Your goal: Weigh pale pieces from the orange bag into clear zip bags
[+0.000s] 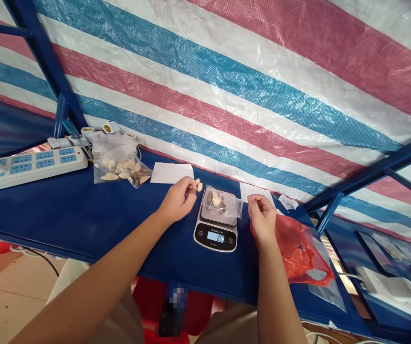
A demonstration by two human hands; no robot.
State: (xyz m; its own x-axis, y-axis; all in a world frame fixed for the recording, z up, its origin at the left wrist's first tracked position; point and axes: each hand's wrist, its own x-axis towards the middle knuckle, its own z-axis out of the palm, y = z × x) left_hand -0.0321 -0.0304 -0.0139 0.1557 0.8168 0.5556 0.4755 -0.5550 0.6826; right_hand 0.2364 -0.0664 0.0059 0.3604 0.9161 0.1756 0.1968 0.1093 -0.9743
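Note:
My left hand pinches small pale pieces between its fingertips, just left of a digital kitchen scale. On the scale's platform lies a small clear plastic bag holding similar pale pieces. The scale's display appears to read about 8.6. My right hand is to the right of the scale, with its fingers pinched together and nothing visible in them. It sits above a crumpled red plastic bag. A larger clear bag of pale pieces lies farther left.
The blue table carries white paper sheets, a white power strip, and several small white devices behind. A striped tarp wall rises behind the table on a blue frame. A tiled floor shows below left.

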